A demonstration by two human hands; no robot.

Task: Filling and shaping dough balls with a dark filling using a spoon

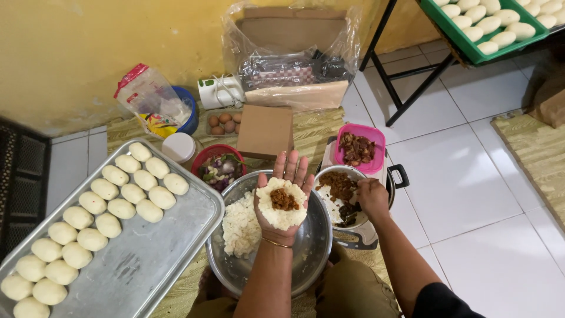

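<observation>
The left hand (282, 197) is lying wide open, palm up, over the steel bowl (312, 259), cradling a flattened patty of white rice (281, 215) with a dab of brown filling (284, 199) in its middle. The right hand (372, 197) is curling down into the pot of filling (338, 188) just beside it; I cannot tell what its fingers are gripping.
</observation>
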